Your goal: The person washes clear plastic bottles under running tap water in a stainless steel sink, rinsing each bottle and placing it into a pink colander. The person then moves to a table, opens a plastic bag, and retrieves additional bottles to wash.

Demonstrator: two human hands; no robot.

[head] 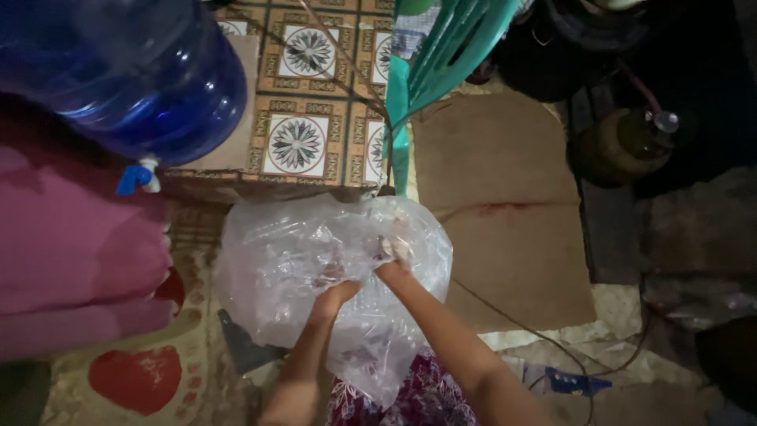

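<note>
We look down at our two bare arms reaching into a large clear plastic bag (315,268) held up in front of us, above the floor. The step in hand seems to be opening or rummaging in the bag; the next move likely calls for a firm hold on its thin, slippery film. Our left hand (335,278) is pushed inside the bag, closed around crumpled plastic. Our right hand (392,254) is also closed, pinching a fold near the bag's middle. A blue water jug (134,71) sits at the upper left, beside a patterned tiled box (307,102). Flat cardboard (505,197) lies on the floor to the right.
</note>
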